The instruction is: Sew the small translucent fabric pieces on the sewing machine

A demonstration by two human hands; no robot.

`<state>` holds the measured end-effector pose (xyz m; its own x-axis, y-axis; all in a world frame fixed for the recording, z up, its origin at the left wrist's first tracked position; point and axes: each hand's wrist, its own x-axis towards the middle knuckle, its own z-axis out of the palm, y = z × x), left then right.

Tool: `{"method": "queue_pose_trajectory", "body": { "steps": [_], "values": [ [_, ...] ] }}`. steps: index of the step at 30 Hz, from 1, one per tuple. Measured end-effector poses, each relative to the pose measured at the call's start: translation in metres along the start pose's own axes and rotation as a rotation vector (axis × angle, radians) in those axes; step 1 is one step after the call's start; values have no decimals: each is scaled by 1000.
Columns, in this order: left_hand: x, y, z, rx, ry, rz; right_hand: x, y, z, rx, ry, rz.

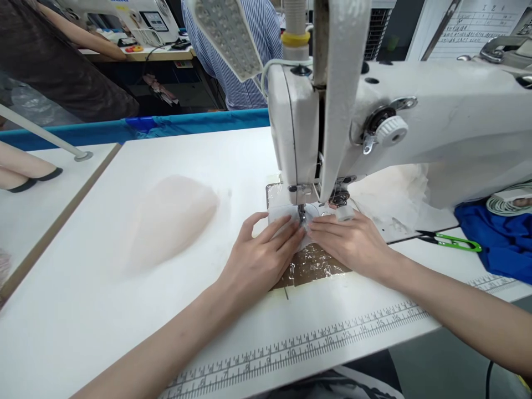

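Note:
A white sewing machine (299, 133) stands over the table, its presser foot (302, 213) low between my two hands. Under the foot lies a thin, sheer whitish piece of fabric (276, 212). My left hand (264, 249) rests flat on it just left of the foot, fingers stretched out and thumb spread. Close on the right side of the foot, my right hand (353, 241) lies with its fingers extended on the fabric; its thumb is mostly hidden. Both sets of fingertips nearly meet at the needle. Clear tape over a brown plate (311, 263) shows beneath my hands.
A sheer, pale fabric piece (177, 216) lies on the table at left. To the right are more sheer fabric (390, 194), green thread snips (457, 242) and blue cloth (499, 238). A printed ruler (291, 354) follows the front edge. Other people are behind the table.

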<state>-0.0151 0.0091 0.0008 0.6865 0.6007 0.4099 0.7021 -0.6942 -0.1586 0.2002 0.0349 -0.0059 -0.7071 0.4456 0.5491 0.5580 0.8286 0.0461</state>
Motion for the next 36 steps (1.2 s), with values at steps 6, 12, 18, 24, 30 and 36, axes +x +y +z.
{"method": "queue_pose_trajectory", "body": {
  "steps": [6,12,18,24,30,36],
  "values": [
    [1,-1,0,-16,29,10,-1,0,2,-13,-9,5],
    [2,-3,2,-43,46,-2,-1,1,3,-10,-13,11],
    [4,-4,3,-35,52,-6,0,1,5,-34,-16,14],
    [4,-5,5,-61,60,-19,1,1,5,-48,-36,21],
    [5,-7,7,-63,60,-31,3,1,5,-87,-45,27],
    [7,-9,10,-38,79,-16,4,2,6,-74,-50,37]
  ]
}}
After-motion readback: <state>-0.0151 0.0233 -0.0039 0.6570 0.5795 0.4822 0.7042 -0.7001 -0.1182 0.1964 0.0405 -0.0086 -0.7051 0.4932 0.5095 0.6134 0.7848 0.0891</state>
